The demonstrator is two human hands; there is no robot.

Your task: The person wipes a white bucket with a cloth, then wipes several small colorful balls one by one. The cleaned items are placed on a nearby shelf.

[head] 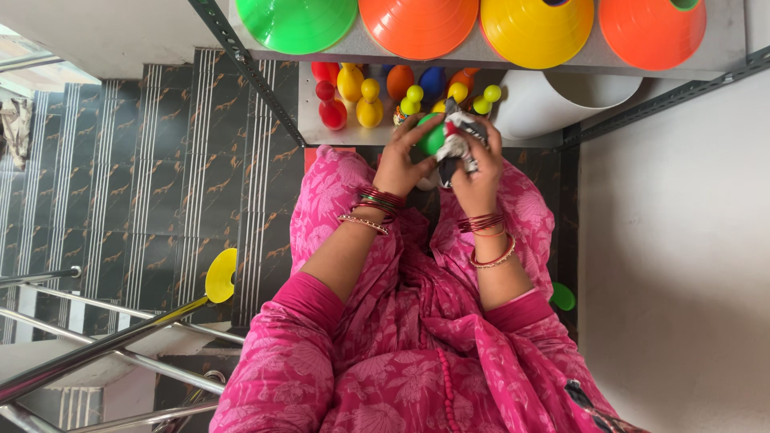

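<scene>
My left hand [399, 160] grips a green plastic bowling pin [434, 138] in front of my chest. Against the pin, my right hand [480, 168] presses a crumpled white, black and red cloth [459, 140]. Both wrists carry red and green bangles, and my sleeves are pink with a floral print. Just beyond my hands, a metal shelf [313, 120] holds several toy bowling pins: red [330, 108], yellow [369, 104], orange and blue ones with light green tops.
The upper shelf [481, 54] carries dome cones: green [297, 20], orange [419, 24], yellow [536, 28] and another orange [651, 28]. A white bucket [545, 100] stands right of the pins. Dark tiled stairs and a steel railing [96, 345] lie left; a white wall is right.
</scene>
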